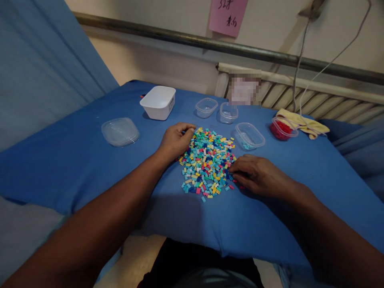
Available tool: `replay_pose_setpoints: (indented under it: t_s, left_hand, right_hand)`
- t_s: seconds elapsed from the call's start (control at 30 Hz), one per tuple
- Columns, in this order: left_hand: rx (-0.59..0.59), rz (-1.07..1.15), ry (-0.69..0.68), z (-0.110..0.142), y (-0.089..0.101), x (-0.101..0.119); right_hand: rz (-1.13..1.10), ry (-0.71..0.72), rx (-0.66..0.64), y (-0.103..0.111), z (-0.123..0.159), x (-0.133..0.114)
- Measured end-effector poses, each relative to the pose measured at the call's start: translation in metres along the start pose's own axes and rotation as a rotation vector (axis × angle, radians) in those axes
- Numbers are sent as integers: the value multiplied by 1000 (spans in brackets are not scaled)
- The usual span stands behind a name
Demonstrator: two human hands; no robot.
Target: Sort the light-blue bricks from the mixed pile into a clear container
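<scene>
A loosely bent left hand [178,140] and a curled right hand [253,173], whether gripping anything impossible to tell, flank small multicoloured plastic bricks [207,162] heaped centrally on a blue cloth-covered bench [177,218], seemingly for easy reach.

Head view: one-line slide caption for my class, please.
Left hand and right hand at opposite sides of a pile of colourful bricks on blue cloth.
</scene>
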State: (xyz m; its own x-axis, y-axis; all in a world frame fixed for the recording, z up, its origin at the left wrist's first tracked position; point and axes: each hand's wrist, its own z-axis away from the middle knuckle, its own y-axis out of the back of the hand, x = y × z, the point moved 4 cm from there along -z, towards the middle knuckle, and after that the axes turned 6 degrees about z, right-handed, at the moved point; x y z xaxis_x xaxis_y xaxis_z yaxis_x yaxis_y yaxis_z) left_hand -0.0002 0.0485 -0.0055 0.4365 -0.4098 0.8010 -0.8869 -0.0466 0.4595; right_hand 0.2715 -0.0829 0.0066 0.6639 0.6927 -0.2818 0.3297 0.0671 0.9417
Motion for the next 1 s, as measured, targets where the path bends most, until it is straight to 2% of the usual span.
replay_pose_setpoints:
  t_s: [0.23, 0.4, 1.0]
  left_hand:
    - [10, 9, 4, 2, -1, -1]
    - [6, 13, 7, 1, -1, -2]
    - [-7, -17, -26, 1, -1, -4]
  right_hand:
    - [85, -248, -72, -6, -7, -9]
    - [89, -343, -84, -7, -8, -7]
    - [175, -260, -102, -6, -9, -14]
